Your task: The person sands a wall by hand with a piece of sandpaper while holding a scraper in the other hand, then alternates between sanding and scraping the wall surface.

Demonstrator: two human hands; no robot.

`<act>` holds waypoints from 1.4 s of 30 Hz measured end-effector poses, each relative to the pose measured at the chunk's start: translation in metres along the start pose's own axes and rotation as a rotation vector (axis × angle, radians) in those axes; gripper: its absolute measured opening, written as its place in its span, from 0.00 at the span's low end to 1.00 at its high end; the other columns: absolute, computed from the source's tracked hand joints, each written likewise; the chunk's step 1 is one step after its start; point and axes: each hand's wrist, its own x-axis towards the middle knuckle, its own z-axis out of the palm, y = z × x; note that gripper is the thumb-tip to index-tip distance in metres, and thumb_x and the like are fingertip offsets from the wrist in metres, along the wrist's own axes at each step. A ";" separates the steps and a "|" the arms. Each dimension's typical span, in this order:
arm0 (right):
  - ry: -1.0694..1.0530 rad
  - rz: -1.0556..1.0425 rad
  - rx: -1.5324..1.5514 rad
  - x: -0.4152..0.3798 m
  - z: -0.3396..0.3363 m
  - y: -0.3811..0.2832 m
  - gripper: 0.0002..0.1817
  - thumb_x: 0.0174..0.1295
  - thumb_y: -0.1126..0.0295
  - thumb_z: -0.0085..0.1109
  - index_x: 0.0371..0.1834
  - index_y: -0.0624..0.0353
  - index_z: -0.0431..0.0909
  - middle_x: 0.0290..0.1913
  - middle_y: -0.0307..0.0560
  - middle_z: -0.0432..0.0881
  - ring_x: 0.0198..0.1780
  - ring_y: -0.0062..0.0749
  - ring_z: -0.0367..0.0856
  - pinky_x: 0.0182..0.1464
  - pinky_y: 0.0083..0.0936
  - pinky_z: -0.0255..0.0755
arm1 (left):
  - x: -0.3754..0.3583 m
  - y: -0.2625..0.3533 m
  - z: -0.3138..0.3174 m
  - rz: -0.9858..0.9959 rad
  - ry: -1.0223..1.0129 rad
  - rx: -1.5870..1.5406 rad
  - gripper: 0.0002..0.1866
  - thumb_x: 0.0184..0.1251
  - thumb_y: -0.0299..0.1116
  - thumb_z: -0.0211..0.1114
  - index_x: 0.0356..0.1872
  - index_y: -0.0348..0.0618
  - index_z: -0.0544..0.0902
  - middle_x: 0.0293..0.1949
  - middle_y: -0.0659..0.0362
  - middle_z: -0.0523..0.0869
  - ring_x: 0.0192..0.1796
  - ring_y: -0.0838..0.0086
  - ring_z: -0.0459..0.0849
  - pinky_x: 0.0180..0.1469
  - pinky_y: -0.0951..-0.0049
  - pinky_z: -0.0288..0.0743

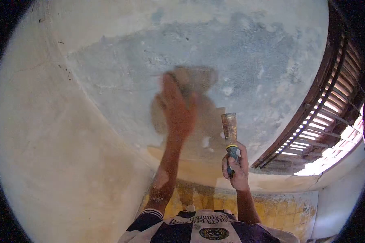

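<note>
My left hand (178, 115) is raised to the grey-blue patched wall (121, 69), its fingers smeared by motion. It seems to grip a brownish flat piece (198, 76) pressed on the wall; blur hides its exact kind. Lower down and to the right, my right hand (237, 172) is closed around the dark green handle of a putty knife (230, 129). The knife points upward, its stained blade free of my fingers. A yellow ring marks where blade and handle meet. Brownish shadows fall on the wall around my left hand.
A dark wooden slatted opening (312, 125) lets in light at the right. Yellowish worn wall (280, 206) runs along the bottom behind my patterned shirt (202, 224). At the left, a beige plaster wall (61, 141) meets the patched surface along a curved-looking edge.
</note>
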 end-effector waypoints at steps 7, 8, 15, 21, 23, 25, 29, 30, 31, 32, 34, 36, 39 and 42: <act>0.095 -0.032 0.019 0.007 0.023 0.029 0.29 0.73 0.58 0.58 0.72 0.52 0.60 0.23 0.42 0.73 0.14 0.19 0.64 0.16 0.18 0.59 | 0.018 -0.028 -0.009 0.009 -0.076 -0.035 0.44 0.75 0.53 0.56 0.79 0.31 0.53 0.81 0.38 0.49 0.84 0.49 0.43 0.79 0.35 0.32; 0.074 -0.028 0.020 0.011 0.029 0.030 0.29 0.73 0.58 0.58 0.72 0.52 0.60 0.24 0.41 0.73 0.16 0.19 0.65 0.17 0.18 0.60 | 0.000 -0.012 -0.005 0.157 -0.053 -0.036 0.43 0.75 0.53 0.56 0.78 0.30 0.54 0.81 0.39 0.49 0.84 0.49 0.43 0.79 0.35 0.31; 0.059 -0.026 0.008 0.016 0.049 0.035 0.28 0.73 0.60 0.57 0.72 0.51 0.59 0.25 0.38 0.73 0.19 0.18 0.67 0.19 0.18 0.61 | 0.062 -0.122 -0.013 -0.039 0.001 -0.124 0.46 0.72 0.56 0.57 0.77 0.28 0.56 0.80 0.34 0.49 0.83 0.42 0.41 0.79 0.35 0.29; 0.127 -0.024 0.030 0.025 0.068 0.059 0.27 0.73 0.59 0.57 0.71 0.53 0.62 0.23 0.40 0.73 0.15 0.19 0.64 0.16 0.17 0.59 | 0.029 -0.052 -0.021 0.256 0.046 -0.005 0.47 0.71 0.58 0.57 0.77 0.29 0.56 0.79 0.34 0.51 0.82 0.38 0.44 0.79 0.35 0.32; 0.140 -0.011 0.026 0.024 0.073 0.069 0.27 0.72 0.59 0.57 0.71 0.54 0.63 0.22 0.41 0.72 0.13 0.18 0.62 0.15 0.17 0.57 | 0.021 -0.033 -0.034 0.272 -0.093 -0.079 0.47 0.71 0.57 0.58 0.78 0.29 0.55 0.79 0.34 0.52 0.82 0.38 0.45 0.79 0.35 0.34; 0.106 -0.020 0.021 0.026 0.063 0.072 0.27 0.72 0.59 0.57 0.70 0.54 0.63 0.21 0.41 0.72 0.13 0.18 0.61 0.15 0.16 0.56 | 0.041 -0.068 -0.029 0.241 0.006 0.091 0.46 0.74 0.55 0.56 0.78 0.29 0.53 0.79 0.33 0.52 0.82 0.38 0.45 0.79 0.36 0.35; 0.153 -0.033 -0.016 0.018 0.053 0.066 0.26 0.71 0.63 0.57 0.69 0.56 0.64 0.22 0.39 0.72 0.14 0.18 0.64 0.15 0.17 0.57 | 0.055 -0.091 -0.025 0.154 0.105 0.044 0.44 0.74 0.53 0.57 0.78 0.29 0.53 0.79 0.33 0.52 0.82 0.38 0.44 0.79 0.36 0.36; 0.159 -0.058 -0.006 0.019 0.054 0.066 0.26 0.71 0.61 0.58 0.67 0.57 0.65 0.21 0.39 0.72 0.13 0.18 0.63 0.15 0.17 0.56 | 0.055 -0.092 -0.025 0.137 0.106 0.027 0.44 0.74 0.52 0.58 0.78 0.29 0.53 0.79 0.33 0.52 0.82 0.37 0.44 0.79 0.37 0.36; 0.161 -0.084 0.004 0.021 0.055 0.065 0.26 0.70 0.60 0.59 0.66 0.57 0.66 0.21 0.39 0.72 0.13 0.18 0.62 0.14 0.16 0.55 | 0.054 -0.094 -0.027 0.119 0.111 0.012 0.44 0.74 0.52 0.58 0.78 0.30 0.53 0.79 0.33 0.52 0.82 0.37 0.44 0.79 0.37 0.36; 0.135 -0.092 0.007 0.023 0.055 0.065 0.25 0.70 0.60 0.60 0.65 0.59 0.67 0.21 0.38 0.71 0.13 0.17 0.62 0.14 0.16 0.55 | 0.054 -0.094 -0.029 0.101 0.116 0.000 0.44 0.74 0.51 0.59 0.78 0.30 0.53 0.78 0.33 0.53 0.82 0.37 0.44 0.79 0.37 0.36; 0.079 -0.115 0.012 0.031 0.053 0.066 0.23 0.70 0.59 0.60 0.61 0.62 0.69 0.20 0.37 0.71 0.12 0.17 0.62 0.15 0.16 0.55 | 0.013 -0.054 -0.023 0.211 -0.034 -0.055 0.44 0.73 0.51 0.60 0.78 0.30 0.55 0.78 0.32 0.53 0.82 0.36 0.43 0.79 0.37 0.37; 0.036 -0.128 -0.034 0.039 0.053 0.060 0.22 0.70 0.59 0.60 0.58 0.64 0.70 0.20 0.37 0.70 0.12 0.17 0.62 0.15 0.16 0.56 | 0.000 -0.040 -0.022 0.267 -0.093 -0.055 0.44 0.72 0.51 0.61 0.77 0.30 0.55 0.78 0.32 0.54 0.82 0.36 0.43 0.79 0.37 0.37; 0.040 -0.125 -0.076 0.038 0.051 0.051 0.19 0.70 0.61 0.60 0.55 0.62 0.71 0.22 0.36 0.70 0.14 0.17 0.64 0.16 0.17 0.57 | 0.025 -0.073 -0.022 0.166 0.031 0.013 0.45 0.71 0.52 0.60 0.77 0.29 0.56 0.78 0.33 0.54 0.82 0.36 0.43 0.79 0.37 0.37; 0.044 -0.130 -0.024 0.032 0.040 0.047 0.16 0.71 0.62 0.60 0.53 0.61 0.71 0.23 0.35 0.71 0.15 0.16 0.65 0.16 0.18 0.57 | 0.067 -0.130 -0.029 0.013 0.215 0.032 0.45 0.73 0.54 0.58 0.77 0.27 0.55 0.78 0.32 0.53 0.82 0.38 0.43 0.80 0.39 0.36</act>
